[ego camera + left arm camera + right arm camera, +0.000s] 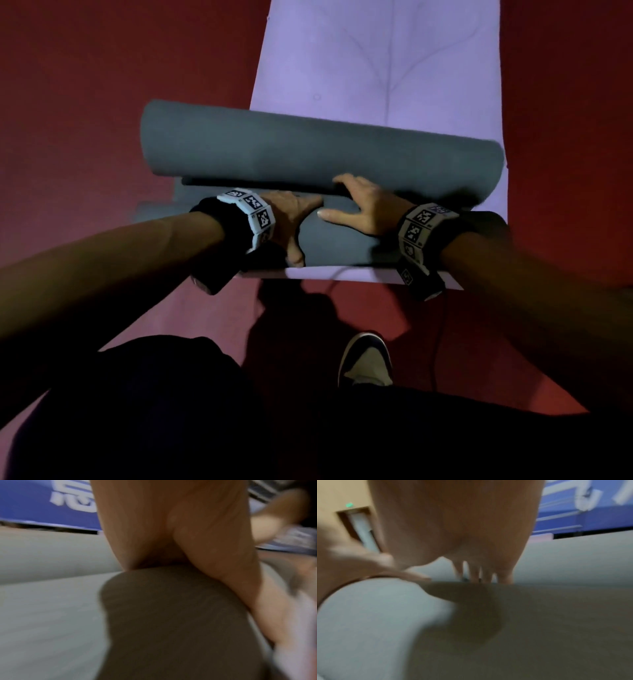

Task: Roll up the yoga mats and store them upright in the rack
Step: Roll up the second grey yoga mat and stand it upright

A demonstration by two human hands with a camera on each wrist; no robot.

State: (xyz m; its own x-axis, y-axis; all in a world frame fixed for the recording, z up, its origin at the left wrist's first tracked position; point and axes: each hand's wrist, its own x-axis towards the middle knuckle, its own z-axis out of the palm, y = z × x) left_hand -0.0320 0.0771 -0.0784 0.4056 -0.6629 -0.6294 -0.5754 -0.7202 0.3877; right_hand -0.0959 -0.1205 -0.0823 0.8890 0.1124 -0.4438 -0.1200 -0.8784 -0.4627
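A purple yoga mat with a grey underside lies on the red floor, running away from me. Its near part is wound into a thick grey roll that lies across the mat. Just in front of the roll is a flat grey stretch of the mat. My left hand rests flat on that stretch, fingers pointing at the roll's base. Beside it my right hand lies spread, its fingertips touching the near side of the roll. Neither hand grips anything. No rack is in view.
Red floor surrounds the mat. A second pale mat lies at the lower left beneath my legs. My shoe and a thin black cable are just behind the mat's near edge. A blue banner and a doorway stand far off.
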